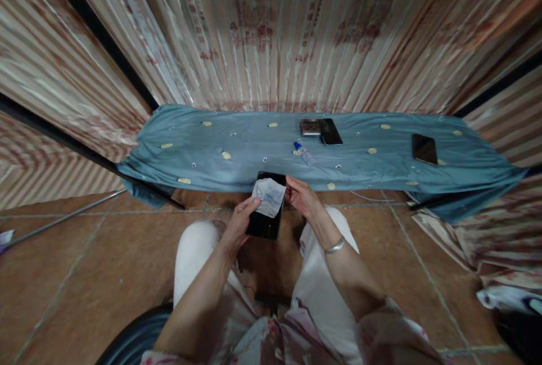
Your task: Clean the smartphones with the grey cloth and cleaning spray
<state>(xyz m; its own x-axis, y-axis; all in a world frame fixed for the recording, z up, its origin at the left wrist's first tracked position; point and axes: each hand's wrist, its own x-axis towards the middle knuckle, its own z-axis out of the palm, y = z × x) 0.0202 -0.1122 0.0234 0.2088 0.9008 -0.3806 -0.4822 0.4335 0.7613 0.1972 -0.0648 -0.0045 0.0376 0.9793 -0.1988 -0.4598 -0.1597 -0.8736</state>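
Observation:
Over my lap, at the front edge of the bench, a black flat tablet-like device (263, 228) is tilted towards me. A thin white wipe (270, 198) with a faint bluish patch lies across its upper face. My left hand (240, 222) is closed on the device's left edge, its thumb pressing on the wipe. At the upper right, my right hand (302, 196) has its fingers pinched at the corner of the wipe, beside the device's edge. The fingers under the device are hidden. Just beyond it lies a small clear bottle with a blue cap (305, 154).
A blue patterned cloth (245, 144) covers the long, low bench. On it lie a black phone (331, 131), a small brown item (310, 127) touching it, and another dark device (424, 148) further right. Black poles (97, 31) and striped curtains (271, 65) enclose the bench.

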